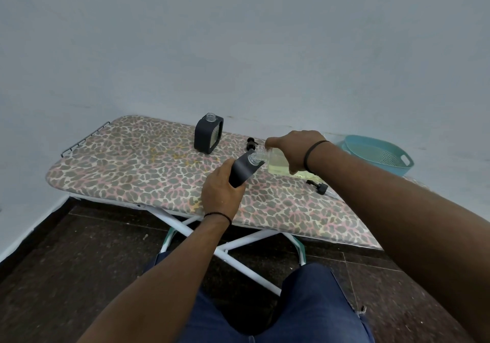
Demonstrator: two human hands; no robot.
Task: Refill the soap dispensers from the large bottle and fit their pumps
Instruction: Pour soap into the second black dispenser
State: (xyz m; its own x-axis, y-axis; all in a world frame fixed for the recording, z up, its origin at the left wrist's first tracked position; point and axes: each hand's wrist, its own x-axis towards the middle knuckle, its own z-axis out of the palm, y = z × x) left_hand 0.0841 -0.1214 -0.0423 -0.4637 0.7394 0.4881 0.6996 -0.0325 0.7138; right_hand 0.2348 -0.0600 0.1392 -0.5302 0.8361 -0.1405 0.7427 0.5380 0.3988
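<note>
The left hand [220, 191] grips a black dispenser [242, 169], tilted over the ironing board's [132, 167] near edge. The right hand [294, 149] grips the large bottle [275, 166], tipped neck to neck against it. A second dispenser [208, 135] stands upright by the far edge, with two pumps [251, 143] [318, 184] lying on the board nearby.

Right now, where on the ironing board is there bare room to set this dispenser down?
Bare cover lies left of the standing dispenser, toward the wire rack. The right end is crowded: large bottle, two loose pumps, both hands.
</note>
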